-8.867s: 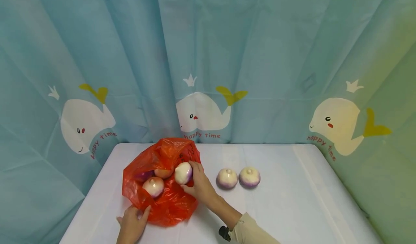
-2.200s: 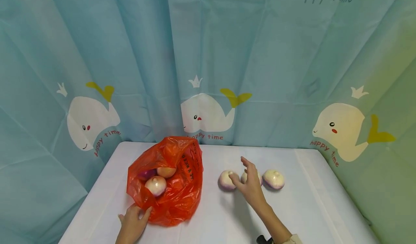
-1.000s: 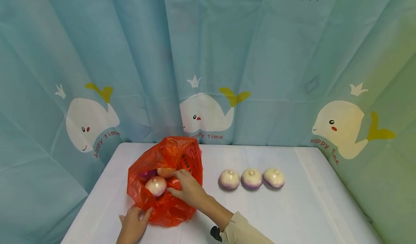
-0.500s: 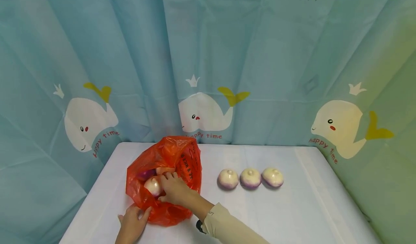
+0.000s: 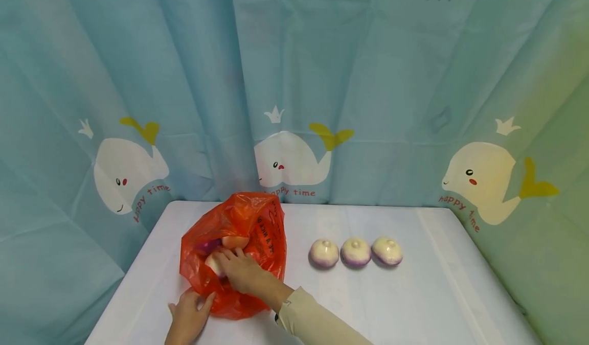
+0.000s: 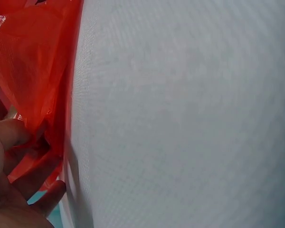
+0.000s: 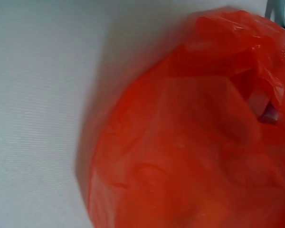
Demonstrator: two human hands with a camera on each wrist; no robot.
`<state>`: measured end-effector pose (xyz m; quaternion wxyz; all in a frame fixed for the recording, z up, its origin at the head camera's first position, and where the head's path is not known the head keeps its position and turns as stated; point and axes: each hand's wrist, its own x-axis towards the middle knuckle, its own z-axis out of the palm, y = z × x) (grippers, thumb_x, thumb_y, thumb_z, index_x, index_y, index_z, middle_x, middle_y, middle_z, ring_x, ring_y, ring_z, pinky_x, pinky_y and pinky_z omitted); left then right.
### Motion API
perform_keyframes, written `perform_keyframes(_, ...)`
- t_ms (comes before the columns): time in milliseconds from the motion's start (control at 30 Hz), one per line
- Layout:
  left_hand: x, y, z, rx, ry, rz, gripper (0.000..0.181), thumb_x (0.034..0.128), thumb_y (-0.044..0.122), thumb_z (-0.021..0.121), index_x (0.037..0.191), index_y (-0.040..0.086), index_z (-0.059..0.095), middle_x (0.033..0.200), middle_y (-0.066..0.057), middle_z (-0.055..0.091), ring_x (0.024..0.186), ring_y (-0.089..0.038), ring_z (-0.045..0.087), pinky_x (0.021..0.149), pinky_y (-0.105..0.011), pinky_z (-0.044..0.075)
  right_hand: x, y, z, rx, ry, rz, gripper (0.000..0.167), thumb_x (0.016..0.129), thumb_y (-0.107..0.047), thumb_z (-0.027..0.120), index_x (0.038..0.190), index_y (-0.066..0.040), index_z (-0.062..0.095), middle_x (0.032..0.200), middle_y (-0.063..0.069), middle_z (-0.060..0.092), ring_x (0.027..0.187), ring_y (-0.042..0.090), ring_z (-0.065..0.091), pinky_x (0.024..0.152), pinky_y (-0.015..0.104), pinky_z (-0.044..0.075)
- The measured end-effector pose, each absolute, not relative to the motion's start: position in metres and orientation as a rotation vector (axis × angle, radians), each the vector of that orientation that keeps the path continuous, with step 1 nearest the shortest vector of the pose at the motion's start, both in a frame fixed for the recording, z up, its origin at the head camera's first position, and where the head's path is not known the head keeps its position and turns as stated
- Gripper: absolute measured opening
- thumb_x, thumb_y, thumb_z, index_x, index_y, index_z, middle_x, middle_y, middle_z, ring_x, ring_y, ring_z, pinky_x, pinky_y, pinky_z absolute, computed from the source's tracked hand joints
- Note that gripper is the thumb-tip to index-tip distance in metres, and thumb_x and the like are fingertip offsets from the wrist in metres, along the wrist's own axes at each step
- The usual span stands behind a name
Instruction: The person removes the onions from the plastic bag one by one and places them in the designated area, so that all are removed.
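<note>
A red plastic bag (image 5: 202, 227) lies with its mouth spread on the left of the table. My left hand (image 5: 188, 315) pinches the bag's near edge; in the left wrist view the thumb and fingers of that hand (image 6: 14, 166) hold the thin red film (image 6: 33, 71). Inside the bag, my right hand (image 5: 239, 272) has its fingers curled over a pale onion (image 5: 213, 264), which they partly cover. Behind it lie an orange-brown onion (image 5: 235, 242) and a purple one (image 5: 209, 246). The right wrist view is filled mostly by the bag (image 7: 180, 156), and that hand is out of it.
Three white and purple onions (image 5: 324, 253), (image 5: 356, 252), (image 5: 387, 251) stand in a row on the white table (image 5: 368, 304), right of the bag. A blue curtain (image 5: 391, 79) with whale prints hangs behind the table's back edge.
My right hand has left the onions on the right, where the row has grown to three, and moved into the bag onto the pale onion. The left hand stays on the bag's edge.
</note>
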<state>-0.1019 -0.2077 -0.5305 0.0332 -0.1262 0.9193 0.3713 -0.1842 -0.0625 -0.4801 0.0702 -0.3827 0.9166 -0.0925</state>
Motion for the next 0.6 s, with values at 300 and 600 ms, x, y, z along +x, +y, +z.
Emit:
perform_keyframes(300, -0.1024, -0.2092, -0.5298, -0.380, 2.829, 1.120, 0.044, 0.0887, 0.030, 0.065, 0.109, -0.008, 0.061, 0.105, -0.023, 0.061, 0.106, -0.047, 0.049, 0.086, -0.081, 0.000, -0.1855, -0.0553, -0.4861, -1.198, 2.785, -0.362, 0.072, 0.081, -0.031, 0.073, 0.141, -0.021, 0.036, 0.135, -0.003, 0.041, 0.120, 0.018, 0.040, 0.095, 0.034, 0.044)
perform_keyframes(600, -0.1015, -0.2062, -0.5289, -0.388, 2.826, 1.128, 0.043, 0.0887, 0.029, 0.065, 0.110, -0.008, 0.060, 0.106, -0.023, 0.061, 0.106, -0.047, 0.049, 0.087, -0.080, -0.001, -0.1777, -0.0595, -0.4896, -1.178, 2.900, -0.296, 0.061, 0.080, -0.036, 0.074, 0.129, -0.013, 0.043, 0.119, 0.000, 0.048, 0.095, 0.015, 0.051, 0.080, 0.021, 0.048)
